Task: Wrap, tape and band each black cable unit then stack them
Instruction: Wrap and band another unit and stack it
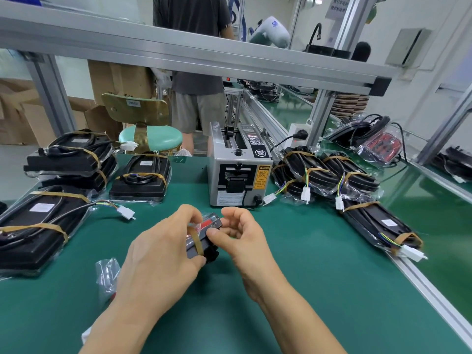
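Over the green table (319, 277) my left hand (163, 254) grips a small black unit (204, 238) wrapped in clear plastic, with a red part showing on top. A tan rubber band (196, 240) runs around the unit near my left fingers. My right hand (242, 238) pinches the unit's right end between thumb and fingers. Banded black cable units are stacked at the left (74, 159) and lie at the near left (33, 226). More banded units are piled on the right (329, 172).
A grey tape dispenser (238, 169) stands behind my hands. An empty clear plastic bag (108, 274) lies at the near left. A person (196, 90) stands behind a green stool (150, 136). An aluminium frame rail (421, 284) edges the table on the right.
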{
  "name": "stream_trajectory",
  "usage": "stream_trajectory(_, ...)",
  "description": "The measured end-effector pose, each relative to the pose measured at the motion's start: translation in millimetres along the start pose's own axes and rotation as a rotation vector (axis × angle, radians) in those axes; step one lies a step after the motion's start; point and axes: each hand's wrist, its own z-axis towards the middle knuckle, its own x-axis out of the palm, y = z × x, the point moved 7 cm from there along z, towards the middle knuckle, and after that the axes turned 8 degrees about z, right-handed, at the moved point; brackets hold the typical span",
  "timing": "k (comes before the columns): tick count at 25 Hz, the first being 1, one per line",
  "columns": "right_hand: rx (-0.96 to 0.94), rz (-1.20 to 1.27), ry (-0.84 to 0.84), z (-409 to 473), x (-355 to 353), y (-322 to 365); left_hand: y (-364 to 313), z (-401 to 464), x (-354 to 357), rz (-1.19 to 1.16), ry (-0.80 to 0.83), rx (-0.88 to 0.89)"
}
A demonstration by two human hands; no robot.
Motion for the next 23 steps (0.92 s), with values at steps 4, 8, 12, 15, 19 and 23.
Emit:
stream_trajectory(4,0.164,0.053,0.01,10.3,-5.8,-2.1,-3.0,1.0,1.9,0.18,0.048,0.049)
stream_trajectory(8,0.062,-0.091,0.015,11.3,-12.7,6.1,3.9,5.8,-7.8,0.31,0.059,0.004)
stream_trajectory(12,-0.379,-0.525,0.294,-6.8,1.7,44.5,26.8,6.3,-23.6,-0.245,-0.054,-0.024)
stream_trajectory(15,-0.499,-0.761,0.334,-8.2,7.5,66.7,30.6,7.3,-23.2,-0.709,-0.034,0.055)
stream_trajectory(19,-0.404,-0.732,0.5,-2.6,11.0,74.9,43.2,3.9,-7.3,-1.087,-0.043,0.053)
stream_trajectory(23,-0.42,-0.858,0.512,5.8,20.7,78.2,48.2,-3.2,0.9,-1.148,-0.045,0.002)
